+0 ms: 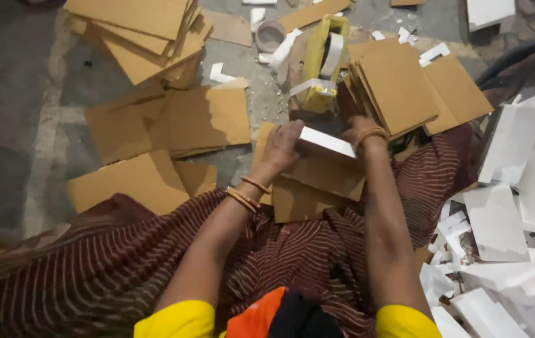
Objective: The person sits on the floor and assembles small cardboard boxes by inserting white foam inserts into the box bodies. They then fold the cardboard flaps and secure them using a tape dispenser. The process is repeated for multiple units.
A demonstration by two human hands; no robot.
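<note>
A: What lies nearest?
B: A striped cloth over the lap; brown card pieces rest on it.
A: And the hands?
B: The left hand grips a white strip at its left end; its long axis runs left to right, dipping rightward; the right hand is mostly hidden, its grip unclear.
A: Farther?
B: A cardboard stack; a yellow bag.

One head-worn camera looks steeply down from close above the lap, facing forward over the floor; cardboard stacks lie toward eleven o'clock, white pieces at three.
</note>
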